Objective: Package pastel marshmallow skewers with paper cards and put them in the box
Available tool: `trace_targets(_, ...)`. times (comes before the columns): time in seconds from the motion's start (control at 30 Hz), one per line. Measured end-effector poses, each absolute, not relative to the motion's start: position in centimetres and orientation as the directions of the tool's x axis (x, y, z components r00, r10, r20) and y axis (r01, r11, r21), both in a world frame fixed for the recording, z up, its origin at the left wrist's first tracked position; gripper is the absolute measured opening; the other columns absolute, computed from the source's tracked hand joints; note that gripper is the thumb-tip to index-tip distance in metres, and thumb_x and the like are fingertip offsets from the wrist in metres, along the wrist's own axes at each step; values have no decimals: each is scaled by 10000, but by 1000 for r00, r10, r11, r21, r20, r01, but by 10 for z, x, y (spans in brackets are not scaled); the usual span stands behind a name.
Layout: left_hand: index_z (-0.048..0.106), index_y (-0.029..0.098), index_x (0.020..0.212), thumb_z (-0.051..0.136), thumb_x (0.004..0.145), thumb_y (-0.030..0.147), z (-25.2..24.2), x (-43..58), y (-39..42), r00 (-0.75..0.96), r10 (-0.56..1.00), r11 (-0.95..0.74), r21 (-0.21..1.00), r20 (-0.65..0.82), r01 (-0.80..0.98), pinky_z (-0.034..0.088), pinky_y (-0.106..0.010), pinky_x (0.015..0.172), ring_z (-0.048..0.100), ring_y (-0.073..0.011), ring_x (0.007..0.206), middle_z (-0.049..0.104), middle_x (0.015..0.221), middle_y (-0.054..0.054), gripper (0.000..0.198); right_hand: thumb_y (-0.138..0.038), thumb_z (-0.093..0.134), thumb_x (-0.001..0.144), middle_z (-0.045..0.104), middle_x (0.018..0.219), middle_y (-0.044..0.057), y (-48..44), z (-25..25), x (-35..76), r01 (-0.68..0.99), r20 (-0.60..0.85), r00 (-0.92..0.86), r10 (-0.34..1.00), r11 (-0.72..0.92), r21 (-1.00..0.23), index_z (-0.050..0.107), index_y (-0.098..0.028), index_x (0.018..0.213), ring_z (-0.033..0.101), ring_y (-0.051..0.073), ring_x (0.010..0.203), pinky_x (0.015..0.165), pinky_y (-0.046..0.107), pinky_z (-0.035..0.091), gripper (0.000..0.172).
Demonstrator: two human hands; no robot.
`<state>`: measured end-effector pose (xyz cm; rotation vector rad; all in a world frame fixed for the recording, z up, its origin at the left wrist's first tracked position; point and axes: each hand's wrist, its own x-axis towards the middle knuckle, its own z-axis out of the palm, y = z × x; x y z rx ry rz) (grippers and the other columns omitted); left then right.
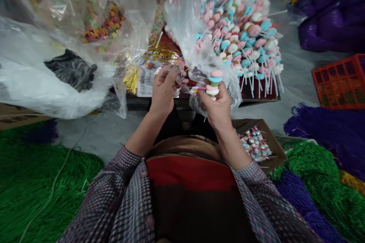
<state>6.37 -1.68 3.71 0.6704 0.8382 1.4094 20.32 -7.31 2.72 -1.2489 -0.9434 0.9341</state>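
My right hand (217,107) is closed round a candy skewer (213,82) of stacked pink, blue, green and white discs, held upright. My left hand (164,88) pinches a small clear wrapper bag (182,79) whose open end reaches toward the skewer. Both hands hover over the front edge of a low dark table (256,98). Just beyond the right hand lies a large pile of the same candy skewers (245,41), partly inside a clear plastic bag (185,26).
Gold twist ties (161,54) and printed wrappers (146,79) lie on the table. Clear bags of coloured candy (108,22) and a white bag (34,79) stand at the left. A cardboard box of wrapped skewers (256,145) sits at my right knee. Green and purple bundles (313,171) and an orange crate (340,81) surround me.
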Motion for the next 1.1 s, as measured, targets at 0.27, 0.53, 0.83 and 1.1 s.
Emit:
trace_targets(0.27, 709, 237, 843, 751, 892, 265, 23, 52, -10, -3, 976, 155, 701, -219, -696, 522, -208, 627, 681, -103, 726, 739, 865, 3, 70, -515, 812, 772, 545, 798, -49, -75, 36, 222, -148, -15, 324, 946, 35, -988, 589, -293, 997, 379, 56, 505, 413, 209, 315, 387)
trace_targets(0.53, 707, 238, 909, 786, 868, 285, 16, 58, -12, -9, 968, 172, 686, -251, -707, 557, -224, 712, 695, -101, 796, 758, 976, -3, 100, -543, 756, 844, 641, 877, -26, -91, 61, 216, -58, 127, 315, 941, 153, -987, 556, -305, 1016, 467, 66, 515, 417, 218, 354, 356)
trace_targets(0.83, 671, 244, 836, 861, 794, 301, 18, 64, -20, -70, 985, 68, 733, -155, -676, 492, -187, 589, 638, -82, 703, 691, 844, 34, 202, -454, 753, 870, 707, 920, -8, -99, 60, 204, 37, 74, 232, 970, 68, -997, 602, -288, 1067, 617, 100, 547, 433, 243, 456, 298)
trace_targets(1.1, 652, 247, 888, 917, 695, 446, 8, 65, -24, -90, 993, 6, 805, -74, -594, 525, -212, 612, 649, -103, 748, 687, 887, 27, 383, -455, 773, 833, 677, 853, -45, -94, 54, 213, -201, -113, 9, 994, -108, -974, 592, -282, 1119, 596, 59, 479, 339, 179, 310, 379)
